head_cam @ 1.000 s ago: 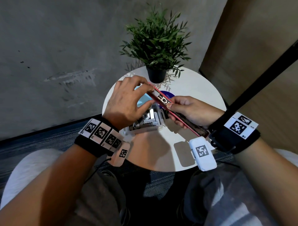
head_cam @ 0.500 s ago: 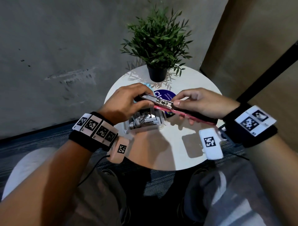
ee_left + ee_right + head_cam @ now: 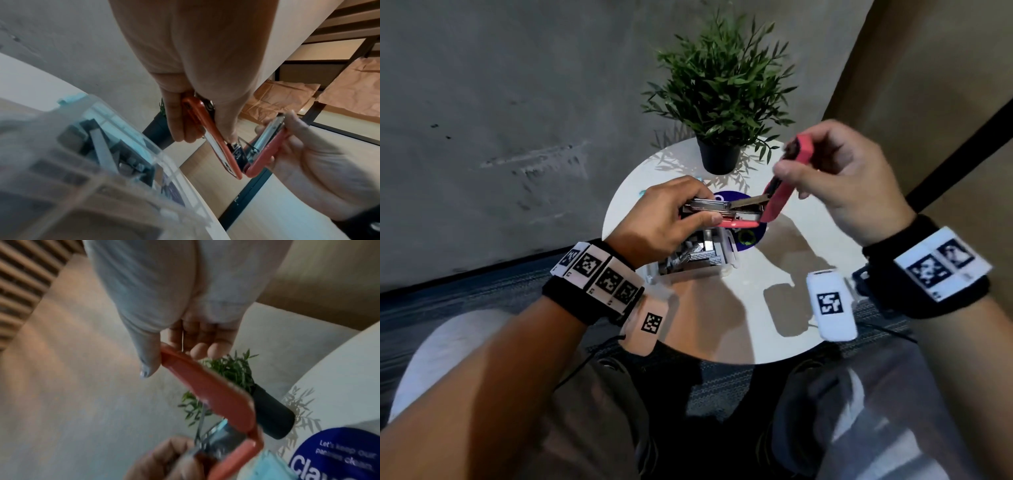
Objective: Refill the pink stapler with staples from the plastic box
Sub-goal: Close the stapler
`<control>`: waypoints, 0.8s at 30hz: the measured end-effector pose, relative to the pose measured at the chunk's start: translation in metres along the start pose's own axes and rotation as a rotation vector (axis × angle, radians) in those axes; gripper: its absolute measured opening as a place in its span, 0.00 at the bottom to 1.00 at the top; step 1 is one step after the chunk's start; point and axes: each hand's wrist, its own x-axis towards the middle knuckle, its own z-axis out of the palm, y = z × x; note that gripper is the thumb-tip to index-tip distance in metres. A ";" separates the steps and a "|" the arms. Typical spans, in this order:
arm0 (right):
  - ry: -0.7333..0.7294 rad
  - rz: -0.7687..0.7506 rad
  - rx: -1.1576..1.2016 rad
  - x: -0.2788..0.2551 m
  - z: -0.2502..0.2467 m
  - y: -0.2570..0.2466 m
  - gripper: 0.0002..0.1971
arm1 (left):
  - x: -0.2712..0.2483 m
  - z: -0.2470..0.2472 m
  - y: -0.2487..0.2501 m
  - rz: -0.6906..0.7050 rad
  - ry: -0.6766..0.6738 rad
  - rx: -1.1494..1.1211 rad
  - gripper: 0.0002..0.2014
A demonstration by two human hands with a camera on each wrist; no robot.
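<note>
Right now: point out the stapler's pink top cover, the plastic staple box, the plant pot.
pink top cover (image 3: 777, 202), head view, mid-length.
plastic staple box (image 3: 688, 274), head view, near rim.
plant pot (image 3: 719, 159), head view, front wall.

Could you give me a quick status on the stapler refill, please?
Left hand grips stapler base; right hand holds lid swung open. Plastic box below. Nothing blocking.

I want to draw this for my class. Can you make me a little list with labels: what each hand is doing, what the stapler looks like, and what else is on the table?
left hand: grips the metal base end of the stapler
right hand: holds the pink top cover, lifted up
pink stapler: swung wide open, held above the table
plastic box: clear, open, staple strips inside, on the table under the left hand
table: round and white
potted plant: at the far edge of the table
blue sticker: on the table, partly hidden
</note>
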 end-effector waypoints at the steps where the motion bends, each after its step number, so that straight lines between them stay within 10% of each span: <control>1: -0.002 -0.024 -0.091 -0.003 0.008 -0.001 0.13 | 0.000 0.003 0.002 -0.007 -0.007 -0.024 0.10; 8: -0.377 -0.107 -0.539 -0.012 0.026 0.016 0.29 | -0.001 0.014 0.017 -0.088 0.008 -0.526 0.14; 24: -0.187 -0.112 -0.373 -0.012 0.021 0.010 0.22 | 0.002 0.008 0.015 -0.313 0.026 -1.259 0.16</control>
